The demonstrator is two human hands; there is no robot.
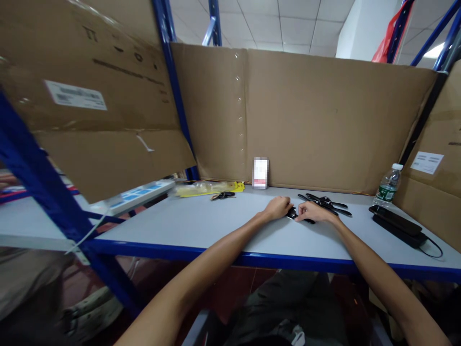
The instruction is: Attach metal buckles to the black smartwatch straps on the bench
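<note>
Both of my hands are together over the right half of the grey table, around a small black object with a shiny metallic part (293,213). My left hand (278,207) is closed on its left end. From the right, my right hand (311,211) pinches the same object with bent fingers, and a black end of it sticks out below that hand. Several black strap-like items (326,203) lie in a loose pile just behind and to the right of my right hand. The exact shape of the held object is mostly hidden by my fingers.
A phone (260,173) leans on the cardboard back wall (306,120). Yellow packets (205,188) and a small dark item (223,195) lie left. Right are a bottle (388,187) and a black case with a cord (396,226). A power strip (139,194) lies far left.
</note>
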